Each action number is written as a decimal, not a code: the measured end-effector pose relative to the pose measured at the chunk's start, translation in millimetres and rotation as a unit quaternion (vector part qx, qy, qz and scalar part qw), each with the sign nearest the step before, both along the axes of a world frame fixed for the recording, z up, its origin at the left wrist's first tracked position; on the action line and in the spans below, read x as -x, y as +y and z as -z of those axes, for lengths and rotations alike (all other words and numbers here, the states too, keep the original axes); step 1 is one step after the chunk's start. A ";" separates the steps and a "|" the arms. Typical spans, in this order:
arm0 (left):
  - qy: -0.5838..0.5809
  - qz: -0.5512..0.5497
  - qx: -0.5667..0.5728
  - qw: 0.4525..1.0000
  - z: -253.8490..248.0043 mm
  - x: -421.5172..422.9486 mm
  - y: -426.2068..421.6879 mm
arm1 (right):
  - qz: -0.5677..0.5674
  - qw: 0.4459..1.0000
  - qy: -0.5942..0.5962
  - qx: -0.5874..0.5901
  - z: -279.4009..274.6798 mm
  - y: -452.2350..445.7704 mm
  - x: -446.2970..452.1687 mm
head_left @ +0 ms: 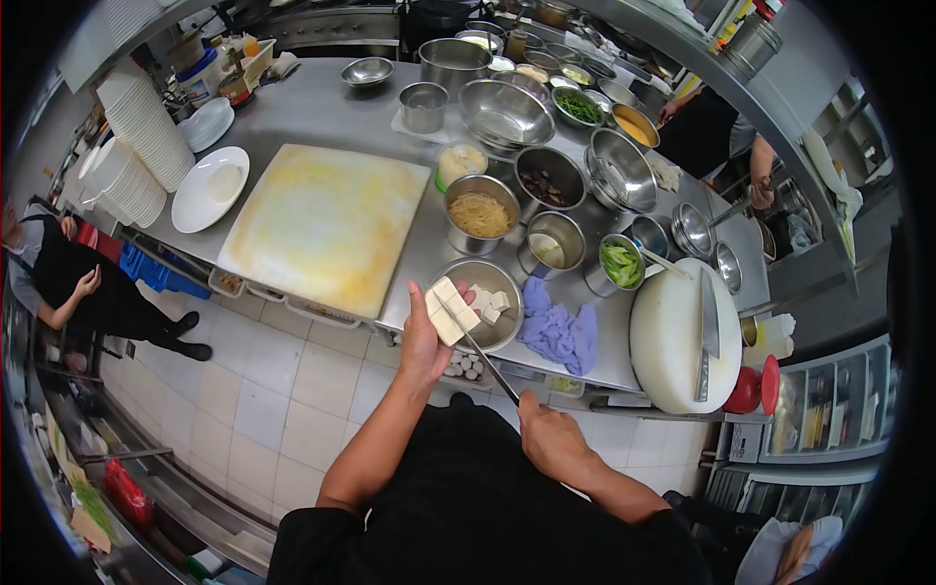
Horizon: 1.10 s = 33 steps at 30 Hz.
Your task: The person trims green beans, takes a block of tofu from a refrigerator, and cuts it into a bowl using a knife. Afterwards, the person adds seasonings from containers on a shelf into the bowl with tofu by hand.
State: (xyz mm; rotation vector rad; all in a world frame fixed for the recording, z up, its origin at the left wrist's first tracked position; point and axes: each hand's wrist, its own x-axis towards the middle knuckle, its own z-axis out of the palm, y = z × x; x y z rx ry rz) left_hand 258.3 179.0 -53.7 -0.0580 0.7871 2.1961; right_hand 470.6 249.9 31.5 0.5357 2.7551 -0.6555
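My left hand holds a block of white tofu on its palm, thumb up along one side. A cut line runs across the block. The handle of a knife is gripped in my right hand, and the blade's tip end reaches into the tofu. Just beyond and partly under the left hand sits a steel bowl with several tofu pieces in it. A crumpled purple cloth lies to the right of this bowl.
A large stained cutting board lies on the left of the steel counter. Several pots stand beyond the bowl, one with noodles. At right, a cleaver rests on a round white board. People stand at far left and far right.
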 end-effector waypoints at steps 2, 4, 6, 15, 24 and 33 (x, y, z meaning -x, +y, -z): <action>0.007 0.006 0.006 1.000 0.8 -1.9 1.6 | 0.005 1.000 -0.001 0.002 3.4 -0.4 -0.2; 0.009 0.011 0.009 1.000 1.1 -3.3 3.2 | 0.013 1.000 -0.016 0.008 5.6 -1.4 -0.2; 0.009 0.016 0.012 1.000 2.1 -5.5 4.6 | 0.017 1.000 -0.018 0.011 8.6 -1.6 -0.3; 0.011 0.030 0.017 0.999 15.7 -3.4 10.1 | 0.049 0.994 -0.080 0.058 12.6 3.1 8.2; 0.110 -0.018 0.079 0.991 16.7 2.3 30.6 | 0.090 0.989 -0.062 0.102 6.3 14.8 10.7; 0.158 -0.037 0.144 0.976 17.4 -3.1 31.2 | 0.112 0.992 0.028 0.055 22.6 26.5 -0.1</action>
